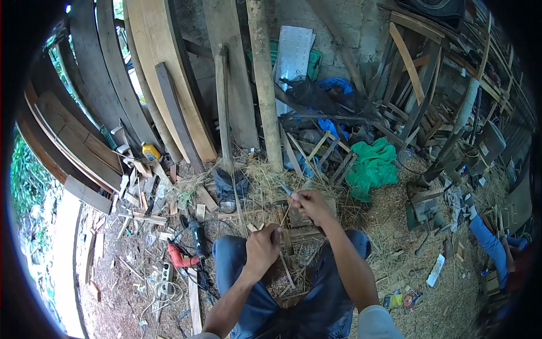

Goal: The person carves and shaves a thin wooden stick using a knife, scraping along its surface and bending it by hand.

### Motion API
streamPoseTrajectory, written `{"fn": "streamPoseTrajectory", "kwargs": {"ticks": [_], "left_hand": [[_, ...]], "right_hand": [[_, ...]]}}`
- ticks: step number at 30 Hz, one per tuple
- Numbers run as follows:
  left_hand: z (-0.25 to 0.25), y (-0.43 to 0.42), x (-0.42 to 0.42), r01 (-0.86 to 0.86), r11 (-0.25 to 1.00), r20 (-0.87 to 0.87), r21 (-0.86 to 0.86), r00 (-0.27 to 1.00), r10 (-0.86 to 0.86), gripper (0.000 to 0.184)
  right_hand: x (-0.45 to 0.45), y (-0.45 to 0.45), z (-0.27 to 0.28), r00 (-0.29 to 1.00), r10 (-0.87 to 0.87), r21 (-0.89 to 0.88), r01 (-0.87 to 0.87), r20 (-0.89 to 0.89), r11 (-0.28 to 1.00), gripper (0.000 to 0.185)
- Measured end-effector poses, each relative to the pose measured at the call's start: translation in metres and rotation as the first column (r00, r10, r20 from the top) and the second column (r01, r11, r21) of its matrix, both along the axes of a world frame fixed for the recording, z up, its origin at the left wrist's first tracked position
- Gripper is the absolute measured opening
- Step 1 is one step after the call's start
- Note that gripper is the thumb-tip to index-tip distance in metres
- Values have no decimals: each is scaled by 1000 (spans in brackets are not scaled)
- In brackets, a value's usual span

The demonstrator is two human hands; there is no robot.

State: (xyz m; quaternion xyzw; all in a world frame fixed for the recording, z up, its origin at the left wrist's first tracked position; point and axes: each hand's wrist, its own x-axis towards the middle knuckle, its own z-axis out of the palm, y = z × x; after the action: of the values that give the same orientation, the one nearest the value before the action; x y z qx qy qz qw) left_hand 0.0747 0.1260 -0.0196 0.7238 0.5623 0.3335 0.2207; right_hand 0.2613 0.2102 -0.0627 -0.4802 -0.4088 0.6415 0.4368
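Note:
My left hand (262, 248) is closed on a long, thin pale strip, bamboo or wood by its look. One length of this strip (287, 268) hangs below the hand between my knees; another runs up and away in front. Higher and to the right, my right hand (310, 208) is wrapped round a slim knife-like tool (285, 188), whose blue-grey end sticks out past the fingers; the rest is hidden in my grip. A narrow piece of strip shows between the two hands. Beneath them lie wooden pieces and a hammer-like tool, partly covered.
A red drill (182, 257), a dark power tool (198, 237) and a power strip (165, 279) lie left of my legs. Planks (169, 85) and a pole (264, 85) stand ahead. Green sheeting (372, 166) lies right. Another person's blue-clad leg (486, 234) shows far right.

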Motion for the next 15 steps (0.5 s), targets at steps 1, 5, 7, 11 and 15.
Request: {"fn": "streamPoseTrajectory", "kwargs": {"ticks": [1,5,7,11,15], "left_hand": [[1,-4,-2,2,1000,0,0,1000,-2,8],[-4,-12,-16,41,999,31,-10,999,-41,9],[-8,-10,-22,42,999,37,-14,998,-41,9],[-11,-2,-21,60,998,39,11,997,-60,9],[-20,8,-24,111,994,148,2,983,-110,9]], "right_hand": [[8,6,-1,993,-96,-13,97,62,995,24],[33,18,-5,988,-135,-43,132,-71,990,25],[29,13,-5,990,-133,-32,131,-38,991,26],[-4,-14,7,999,6,-59,-8,-34,998,26],[-6,-15,3,979,158,-68,-168,-130,983,27]]}}
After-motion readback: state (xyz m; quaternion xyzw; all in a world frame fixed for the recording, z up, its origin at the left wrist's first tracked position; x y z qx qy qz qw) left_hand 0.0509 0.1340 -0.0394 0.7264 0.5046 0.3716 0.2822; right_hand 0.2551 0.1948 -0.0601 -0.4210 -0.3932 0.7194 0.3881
